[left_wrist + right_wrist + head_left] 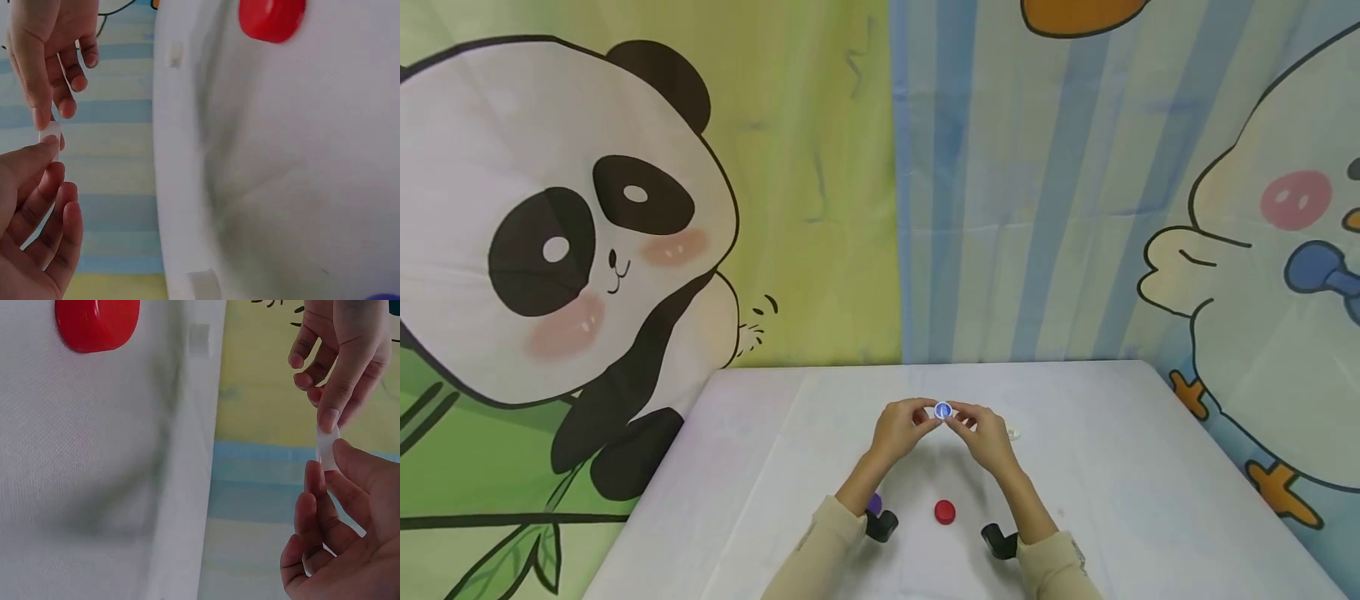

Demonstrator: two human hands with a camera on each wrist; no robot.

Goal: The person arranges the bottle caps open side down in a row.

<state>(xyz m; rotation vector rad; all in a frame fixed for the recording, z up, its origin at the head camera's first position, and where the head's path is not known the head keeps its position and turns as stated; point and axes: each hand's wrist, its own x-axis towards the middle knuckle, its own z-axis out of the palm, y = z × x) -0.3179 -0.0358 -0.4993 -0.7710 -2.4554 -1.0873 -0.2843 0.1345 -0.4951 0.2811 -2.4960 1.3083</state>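
Note:
Over the far part of the white table, both hands hold up a small white disc with a blue round face [943, 410]. My left hand [897, 431] pinches its left edge between thumb and finger. The right hand [985, 435] pinches the opposite edge. In the left wrist view the disc [50, 132] appears from the side as a white band. The same band shows in the right wrist view as the disc's edge [327, 447]. Below the hands lies a red round piece [944, 512]. A purple round piece [874, 503] is partly hidden by the left forearm.
The white table [790, 467] runs back to a curtain [820, 208] with cartoon figures. A small whitish item [1013, 433] lies beside the right hand, partly covered. Small white pieces [203, 284] sit near the table's far edge. Black wrist devices [882, 525] are worn on both arms.

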